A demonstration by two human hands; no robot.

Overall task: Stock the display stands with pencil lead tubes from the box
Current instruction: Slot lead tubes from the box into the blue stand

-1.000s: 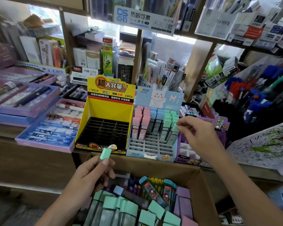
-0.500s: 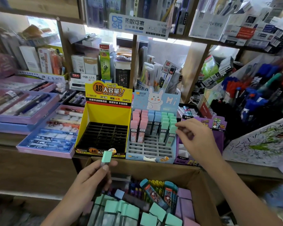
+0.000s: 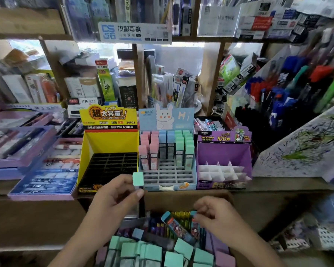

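The left hand (image 3: 120, 197) pinches a green-capped tube (image 3: 138, 179) between thumb and curled fingers. It holds the tube cap up, just in front of the lower left corner of the blue rabbit stand (image 3: 166, 116). Held upright like that, the tube looks ready to drop straight into a cell. It most likely belongs with the green tubes (image 3: 183, 149) on the stand's right side, where the front cells are bare. Pink tubes fill the stand's left columns and blue ones the middle, so sorting by colour seems to be the rule.

The right hand (image 3: 214, 214) is below the stand's front edge, over the cardboard box (image 3: 181, 199) that sits directly beneath the stand. Its fingers curl at the caps of the printed tubes (image 3: 179, 228) standing in the box, probably picking out the next one. I cannot tell whether the pinch has closed on one.

The yellow stand (image 3: 108, 139) to the left of the rabbit stand and the purple stand (image 3: 224, 151) to its right show only bare dividers. More green-capped tubes (image 3: 148, 251) wait in the box, nearer the camera than the stand.
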